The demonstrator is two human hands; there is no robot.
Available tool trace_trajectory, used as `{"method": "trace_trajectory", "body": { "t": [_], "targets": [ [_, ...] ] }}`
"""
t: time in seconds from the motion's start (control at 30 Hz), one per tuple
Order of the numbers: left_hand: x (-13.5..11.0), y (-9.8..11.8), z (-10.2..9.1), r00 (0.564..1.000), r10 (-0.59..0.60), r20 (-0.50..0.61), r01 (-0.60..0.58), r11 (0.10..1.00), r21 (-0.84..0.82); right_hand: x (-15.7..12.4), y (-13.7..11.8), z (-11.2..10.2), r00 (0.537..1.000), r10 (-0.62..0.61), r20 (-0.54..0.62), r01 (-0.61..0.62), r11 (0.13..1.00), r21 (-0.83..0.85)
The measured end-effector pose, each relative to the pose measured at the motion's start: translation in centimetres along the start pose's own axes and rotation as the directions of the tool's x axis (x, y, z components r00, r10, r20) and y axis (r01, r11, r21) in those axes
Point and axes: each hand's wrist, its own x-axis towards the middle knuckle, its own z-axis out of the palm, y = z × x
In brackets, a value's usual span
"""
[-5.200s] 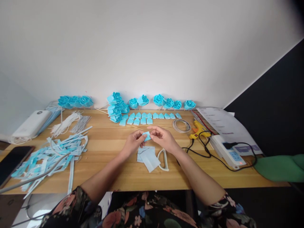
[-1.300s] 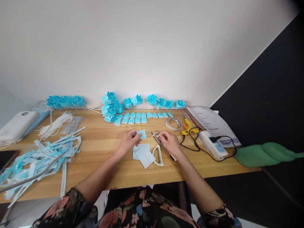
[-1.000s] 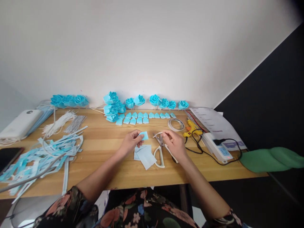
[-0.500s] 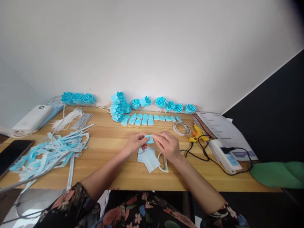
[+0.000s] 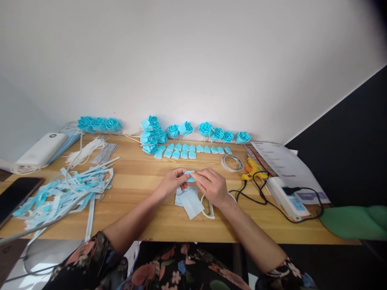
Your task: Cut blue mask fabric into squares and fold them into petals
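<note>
A small piece of light blue fabric (image 5: 190, 177) is held between both hands above the middle of the table. My left hand (image 5: 174, 180) pinches its left side with the thumb on top. The fingers of my right hand (image 5: 213, 186) are closed on its upper right edge and hide part of it. Just below the hands lie pale blue fabric rectangles (image 5: 191, 203), overlapping on the wood. Under my right hand is a white curved band (image 5: 209, 211), partly covered. Beyond the hands, several folded blue petals (image 5: 184, 154) lie in two rows.
Blue fabric roses (image 5: 151, 135) line the wall. A tape roll (image 5: 231, 163), yellow glue gun (image 5: 254, 169) and power strip (image 5: 288, 199) with a black cord sit at right. Left are blue strips (image 5: 66, 193), white cords (image 5: 86, 151), a phone (image 5: 19, 197) and a white power bank (image 5: 42, 149).
My right fingers have shifted slightly left across the top of the blue piece, covering more of its corner. The left hand keeps its pinch, almost unmoved.
</note>
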Motion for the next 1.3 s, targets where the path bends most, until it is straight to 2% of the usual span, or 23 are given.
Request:
{"method": "trace_trajectory", "body": {
  "t": [0.2,0.47,0.6,0.7,0.77,0.87,0.93,1.03,1.13,1.3],
  "targets": [
    [0.0,-0.1,0.0,1.0,-0.021,0.015,0.022,0.998,-0.054,0.0,-0.2,0.1,1.0,0.006,0.011,-0.005,1.0,-0.019],
    [-0.1,0.2,-0.1,0.996,-0.058,0.068,0.072,0.972,-0.225,0.0,0.0,0.1,0.999,0.035,0.036,-0.035,0.999,-0.025],
    [0.1,-0.1,-0.3,1.0,-0.025,0.012,0.026,0.993,-0.118,0.1,-0.1,0.0,0.996,0.048,0.078,-0.05,0.999,0.014],
    [0.3,-0.1,-0.6,0.999,0.038,-0.039,-0.037,0.999,0.024,0.2,-0.3,-0.2,0.993,0.094,0.074,-0.105,0.983,0.153],
    [0.3,0.1,-0.7,0.997,0.067,-0.035,-0.064,0.993,0.095,0.2,-0.3,-0.3,0.982,0.187,0.04,-0.19,0.944,0.268],
    [0.1,0.4,-0.5,0.998,0.055,0.003,-0.055,0.987,0.15,0.2,0.1,-0.3,0.933,0.358,0.034,-0.342,0.854,0.391],
    [0.0,0.6,-0.4,0.999,0.036,0.031,-0.041,0.984,0.174,0.2,0.4,-0.2,0.89,0.439,0.119,-0.439,0.76,0.478],
    [-0.1,0.7,-0.2,0.998,0.026,0.051,-0.036,0.978,0.207,0.0,0.6,0.1,0.822,0.473,0.318,-0.562,0.581,0.589],
    [-0.2,0.8,-0.1,0.999,0.033,0.043,-0.041,0.977,0.209,-0.2,0.5,0.4,0.792,0.473,0.386,-0.604,0.511,0.612],
    [-0.4,1.0,0.2,0.995,0.036,0.095,-0.054,0.979,0.195,-0.1,0.2,0.5,0.778,0.517,0.357,-0.601,0.446,0.664]
  ]
}}
